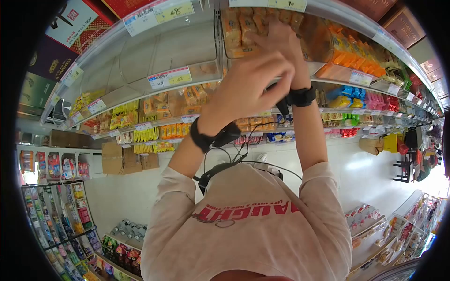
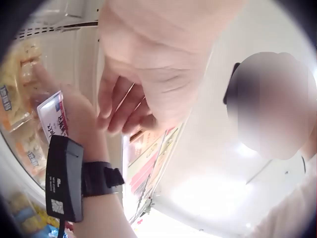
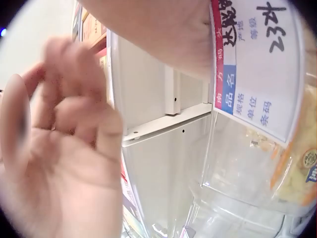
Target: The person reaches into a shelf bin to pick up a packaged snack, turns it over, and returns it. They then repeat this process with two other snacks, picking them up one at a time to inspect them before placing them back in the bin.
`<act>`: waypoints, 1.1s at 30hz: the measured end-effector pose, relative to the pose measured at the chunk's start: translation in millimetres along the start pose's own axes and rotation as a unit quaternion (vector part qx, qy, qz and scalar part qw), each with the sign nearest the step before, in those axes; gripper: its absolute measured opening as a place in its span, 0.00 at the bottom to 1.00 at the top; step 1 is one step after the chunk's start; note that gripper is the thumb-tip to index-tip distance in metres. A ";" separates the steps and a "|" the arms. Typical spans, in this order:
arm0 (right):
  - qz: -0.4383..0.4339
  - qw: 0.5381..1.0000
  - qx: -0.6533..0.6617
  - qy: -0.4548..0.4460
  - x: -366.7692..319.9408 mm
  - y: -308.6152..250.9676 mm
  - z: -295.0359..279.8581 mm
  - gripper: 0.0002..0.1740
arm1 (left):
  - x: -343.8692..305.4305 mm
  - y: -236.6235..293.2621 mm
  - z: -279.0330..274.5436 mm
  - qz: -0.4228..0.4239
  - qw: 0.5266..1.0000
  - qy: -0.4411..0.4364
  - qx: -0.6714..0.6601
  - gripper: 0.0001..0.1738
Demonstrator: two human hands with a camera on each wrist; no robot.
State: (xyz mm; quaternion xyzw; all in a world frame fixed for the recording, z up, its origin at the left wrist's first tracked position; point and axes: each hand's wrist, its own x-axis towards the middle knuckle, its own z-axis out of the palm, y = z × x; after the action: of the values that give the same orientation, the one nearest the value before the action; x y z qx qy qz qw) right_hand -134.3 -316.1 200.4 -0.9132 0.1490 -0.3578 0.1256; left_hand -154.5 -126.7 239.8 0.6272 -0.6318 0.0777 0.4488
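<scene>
My right hand (image 1: 282, 41) reaches into a clear shelf bin and touches wrapped snack packets (image 1: 232, 28), its thumb and fingers spread. In the left wrist view, the right hand (image 2: 74, 106) lies behind a price tag (image 2: 52, 115), a finger stretched along the clear and orange wrappers. The right wrist view shows only the heel of this hand at the top. My left hand (image 1: 251, 86) hangs in front of the shelf, crossing near the right wrist. Its fingers are loosely curled with nothing between them, as the left wrist view shows.
A bare clear bin (image 1: 168, 47) stands left of the packets; orange-wrapped packets (image 1: 354, 51) fill one to the right. Price tags line the shelf edge. Lower shelves hold bright packets (image 1: 192, 93). Cables (image 1: 262, 124) hang at the wrists. Cardboard boxes (image 1: 123, 159) sit on the floor.
</scene>
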 end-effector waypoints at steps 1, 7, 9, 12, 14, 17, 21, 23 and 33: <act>0.002 1.000 0.003 -0.009 -1.5 0.5 0.2 0.18 | -10.3 7.5 -8.1 -0.018 0.996 -0.079 -0.026 0.09; -0.010 1.000 0.009 0.009 -3.9 -3.8 -0.2 0.38 | -76.7 -16.2 -13.5 -0.188 0.914 -0.360 -0.022 0.12; -0.008 1.000 0.018 -0.009 -5.8 -4.3 -3.9 0.38 | -95.1 -42.7 -16.2 -0.235 0.906 -0.350 -0.029 0.14; 0.020 0.999 0.033 -0.035 -3.7 -13.6 -12.7 0.36 | -131.9 -94.1 -17.2 -0.345 0.873 -0.341 0.053 0.17; 0.037 0.997 0.030 -0.055 -2.3 -21.0 -19.6 0.36 | -141.5 -126.7 -19.4 -0.453 0.811 -0.353 0.114 0.20; 0.031 0.996 0.075 -0.021 -4.0 -18.8 -17.6 0.36 | -177.5 -194.9 -10.0 -0.481 0.819 -0.281 0.136 0.22; 0.031 0.998 0.058 -0.002 -3.2 -16.8 -10.1 0.36 | -214.4 -233.1 16.8 -0.445 0.868 -0.187 0.118 0.30; 0.035 0.998 0.058 -0.010 -2.9 -18.6 -13.2 0.37 | -226.1 -241.9 35.3 -0.420 0.877 -0.193 0.133 0.34; 0.025 0.999 0.048 -0.004 -1.8 -16.4 -7.6 0.36 | -234.8 -259.9 57.1 -0.501 0.814 -0.286 0.062 0.44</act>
State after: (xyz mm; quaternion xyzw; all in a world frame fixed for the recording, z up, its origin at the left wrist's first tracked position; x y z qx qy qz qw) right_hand -137.8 -301.3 210.2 -0.9035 0.1542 -0.3578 0.1784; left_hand -1.7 -47.0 -70.4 0.8772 -0.3242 -0.3020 0.1847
